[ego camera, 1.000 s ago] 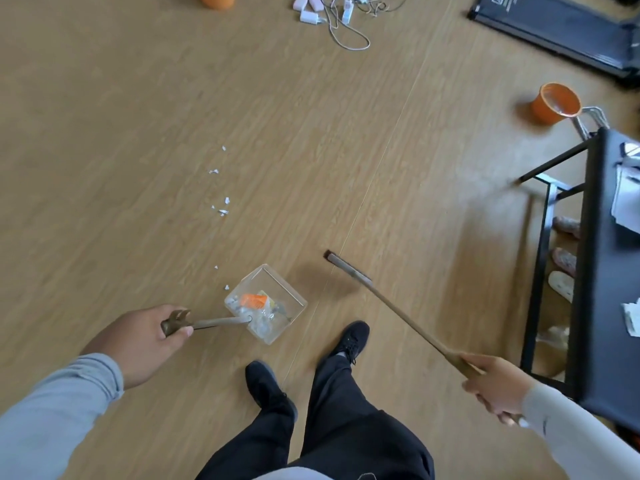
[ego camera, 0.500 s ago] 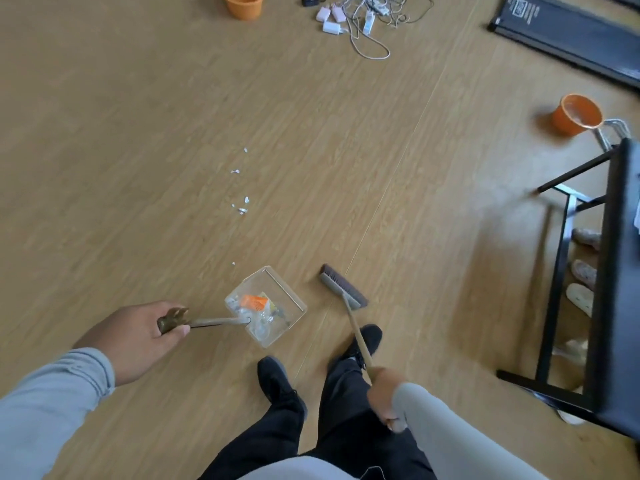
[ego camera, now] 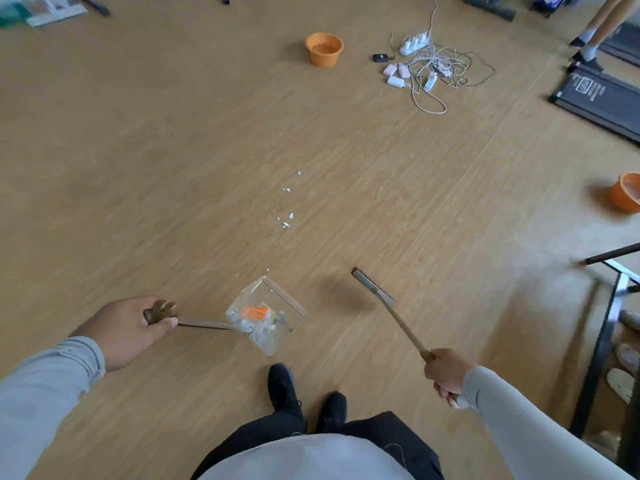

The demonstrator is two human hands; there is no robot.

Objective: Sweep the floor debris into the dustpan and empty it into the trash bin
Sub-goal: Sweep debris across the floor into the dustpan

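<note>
Since half a second ago the broom [ego camera: 388, 308] has swung out to the right: its head, which was close beside the dustpan [ego camera: 268, 313], now sits well apart from it, and the right hand [ego camera: 446, 375] has moved from over the legs out to the right side. That right grip is clenched round the lower end of the broom's wooden handle, the shaft slanting up and left from it to the dark brush head, which looks just off the floor [ego camera: 173, 168] above its shadow. Left hand [ego camera: 128, 329] has barely shifted; its grip grasps the brown knob at the end of the dustpan's thin handle, thumb laid along the top, and the rod runs right from it to the pan. Clear-walled, the dustpan sits on the floor to the right of this grip, ahead of the two black shoes [ego camera: 304, 396], with an orange scrap and pale bits already inside. Debris [ego camera: 285, 220], a loose trail of small white flecks, lies on the floor beyond the pan, farther from both grips, with one fleck just past the pan's far corner. An orange bin [ego camera: 324, 49] stands far ahead of the hands, a tangle of white cables [ego camera: 433, 67] and chargers to its right, and a second orange bin [ego camera: 627, 197] sits at the right edge, well beyond the right grip.
</note>
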